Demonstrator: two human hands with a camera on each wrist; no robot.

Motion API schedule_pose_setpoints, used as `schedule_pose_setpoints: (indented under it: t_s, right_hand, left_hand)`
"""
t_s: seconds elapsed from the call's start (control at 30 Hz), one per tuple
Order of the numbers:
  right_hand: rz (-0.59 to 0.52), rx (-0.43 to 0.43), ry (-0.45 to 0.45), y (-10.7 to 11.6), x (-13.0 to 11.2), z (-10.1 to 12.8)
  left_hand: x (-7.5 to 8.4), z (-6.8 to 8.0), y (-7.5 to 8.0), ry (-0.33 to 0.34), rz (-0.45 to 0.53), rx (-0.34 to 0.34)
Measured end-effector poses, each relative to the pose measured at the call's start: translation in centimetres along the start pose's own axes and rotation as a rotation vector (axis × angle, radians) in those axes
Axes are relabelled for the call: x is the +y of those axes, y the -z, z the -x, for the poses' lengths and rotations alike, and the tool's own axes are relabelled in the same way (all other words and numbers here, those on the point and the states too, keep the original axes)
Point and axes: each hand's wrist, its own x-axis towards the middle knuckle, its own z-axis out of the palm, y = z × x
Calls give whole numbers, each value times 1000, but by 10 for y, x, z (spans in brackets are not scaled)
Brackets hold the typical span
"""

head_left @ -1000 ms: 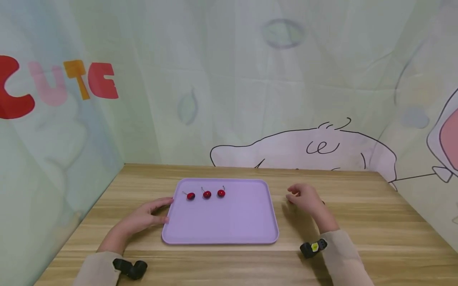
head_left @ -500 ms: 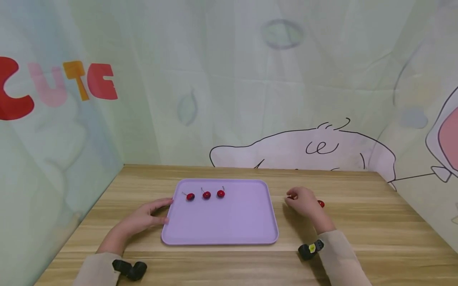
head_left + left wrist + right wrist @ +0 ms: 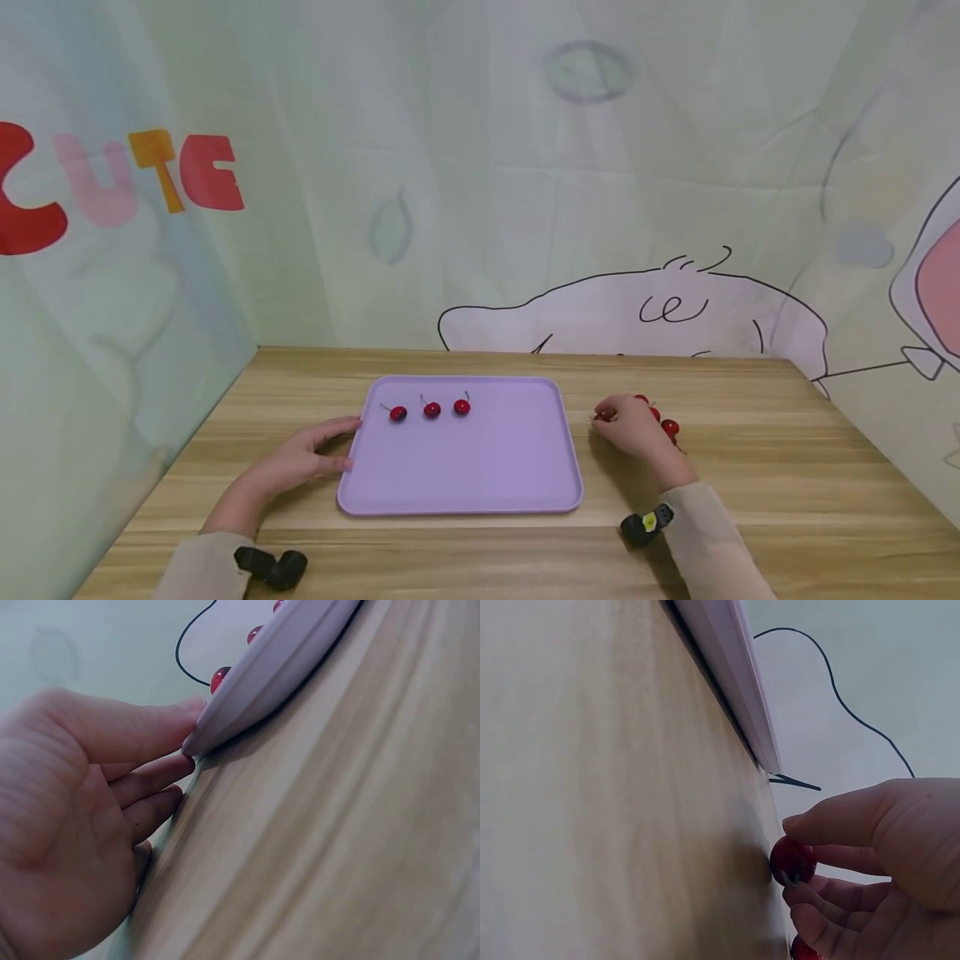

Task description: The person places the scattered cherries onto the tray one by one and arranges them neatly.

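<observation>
A lilac tray (image 3: 480, 475) lies on the wooden table with three red cherries in a row near its far edge: (image 3: 398, 413), (image 3: 432, 409), (image 3: 462, 407). My left hand (image 3: 303, 457) rests on the table with straight fingers touching the tray's left rim (image 3: 255, 682). My right hand (image 3: 633, 427) is just right of the tray, and its fingertips pinch a cherry (image 3: 792, 860) close to the table top. More loose cherries (image 3: 669, 427) lie on the table just behind that hand.
Printed fabric walls close in the table on the left, back and right. Bare wood (image 3: 787, 483) stretches right of the cherries and along the front edge. A dark band sits on each wrist.
My right hand has moved down and slightly left onto the table and pinched a cherry; the loose cherries behind it have come into view. The left hand and tray have not moved.
</observation>
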Motion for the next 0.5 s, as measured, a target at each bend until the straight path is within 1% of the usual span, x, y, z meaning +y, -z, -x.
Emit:
schedule_pose_setpoints:
  t_s: [0.3,0.5]
  right_hand:
    - [10,-13,10,-1,-2,1]
    - [15,-1,6,0,-4,1]
  left_hand:
    - [0,1,0,4,-1,-5]
    - [1,0,0,15,-7,4]
